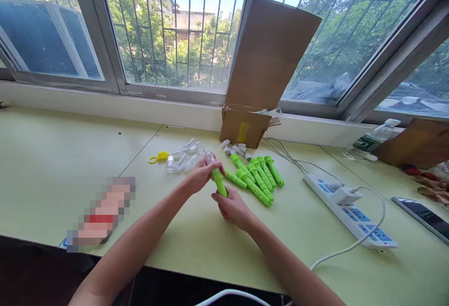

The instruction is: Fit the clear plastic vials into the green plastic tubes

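Observation:
Between my hands is a bright green ridged plastic handle (220,186), tilted, with a clear ribbed plastic tube (211,158) at its upper end. The fingers of my left hand (199,176) are closed around the clear tube where it meets the green collar. Lower down, my right hand (235,207) grips the narrow end of the green handle. Just right of my hands lie several more green handles (257,179). Several clear plastic tubes (189,156) are heaped behind my left hand, with a yellow cap with a ring (162,156) beside them. Small white cylindrical parts (240,149) lie behind the handles.
An open cardboard box (242,126) stands against the window sill. On the right are a white power strip (351,212) with plugged-in cables, a phone (423,217) and a plastic bottle (375,136). A pixelated object (101,217) lies at the left table edge.

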Tool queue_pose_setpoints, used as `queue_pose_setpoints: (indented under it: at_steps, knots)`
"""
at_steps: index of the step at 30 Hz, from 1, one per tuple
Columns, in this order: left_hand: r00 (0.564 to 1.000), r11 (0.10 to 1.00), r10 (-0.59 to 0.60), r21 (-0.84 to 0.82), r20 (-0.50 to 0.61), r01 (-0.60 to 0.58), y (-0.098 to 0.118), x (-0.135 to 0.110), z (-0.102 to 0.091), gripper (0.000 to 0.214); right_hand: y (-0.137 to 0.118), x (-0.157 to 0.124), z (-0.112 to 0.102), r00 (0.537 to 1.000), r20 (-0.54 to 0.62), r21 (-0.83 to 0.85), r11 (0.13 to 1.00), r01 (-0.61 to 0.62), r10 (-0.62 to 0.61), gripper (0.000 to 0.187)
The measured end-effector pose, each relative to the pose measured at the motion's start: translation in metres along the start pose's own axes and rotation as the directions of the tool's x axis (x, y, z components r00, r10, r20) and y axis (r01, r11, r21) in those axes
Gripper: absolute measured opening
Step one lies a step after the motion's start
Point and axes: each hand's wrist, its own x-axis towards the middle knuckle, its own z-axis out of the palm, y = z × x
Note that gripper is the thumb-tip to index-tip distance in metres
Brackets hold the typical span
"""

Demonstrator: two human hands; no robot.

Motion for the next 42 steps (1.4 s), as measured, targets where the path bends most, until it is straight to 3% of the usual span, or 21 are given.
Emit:
queue_pose_setpoints:
  at_steps: [3,6,10,13,15,17,19,21,26,30,36,42]
  knots:
    - [1.0,0.999,0.003,-0.032,0.024,-0.003,0.0,-0.002,0.006,0.028,-0.001,0.0,-0.001,0.996,0.085,0.058,0.998,0.0,-0.005,0.033]
    - [1.0,0.998,-0.025,-0.063,0.001,0.025,-0.005,-0.003,0.009,0.033,0.0,0.002,-0.002,0.998,0.035,0.024,0.998,0.053,-0.054,0.03]
    - [0.995,0.998,-0.041,-0.058,-0.095,0.036,-0.014,0.001,0.001,0.038,0.005,0.008,-0.005,0.97,-0.021,-0.059,0.969,0.24,-0.241,0.021]
    - [0.985,0.999,0.027,-0.032,-0.17,-0.033,-0.018,0.006,-0.008,0.039,0.012,0.014,-0.008,0.933,-0.111,-0.128,0.936,0.327,-0.341,0.034]
    - [0.975,0.998,0.063,0.01,-0.214,-0.062,-0.02,0.009,-0.012,0.039,0.016,0.016,-0.01,0.898,-0.184,-0.214,0.908,0.36,-0.399,0.04]
    - [0.971,0.995,0.081,0.07,-0.226,-0.067,-0.021,0.011,-0.015,0.038,0.019,0.018,-0.012,0.833,-0.268,-0.303,0.863,0.404,-0.484,0.043]
    - [0.973,0.987,0.1,0.142,-0.206,-0.071,-0.021,0.011,-0.015,0.039,0.019,0.019,-0.013,0.756,-0.341,-0.355,0.822,0.446,-0.558,0.04]
    - [0.981,0.972,0.115,0.219,-0.158,-0.079,-0.021,0.009,-0.013,0.039,0.018,0.019,-0.014,0.718,-0.384,-0.352,0.811,0.467,-0.58,0.037]
    - [0.996,0.912,0.084,0.398,0.042,-0.094,-0.023,0.0,-0.003,0.037,0.017,0.02,-0.014,0.736,-0.425,-0.262,0.849,0.458,-0.528,0.039]
    - [0.99,0.911,-0.001,0.408,0.139,-0.056,-0.033,-0.002,0.001,0.04,0.021,0.024,-0.017,0.741,-0.413,-0.318,0.846,0.428,-0.53,0.039]
    - [0.982,0.911,0.184,0.381,-0.031,-0.159,-0.042,0.005,-0.003,0.028,0.017,0.021,-0.015,0.732,-0.371,-0.438,0.803,0.404,-0.571,0.038]
    - [0.961,0.937,0.198,0.327,-0.194,-0.127,-0.034,0.006,-0.003,0.035,0.013,0.018,-0.012,0.766,-0.393,-0.435,0.837,0.332,-0.509,0.048]
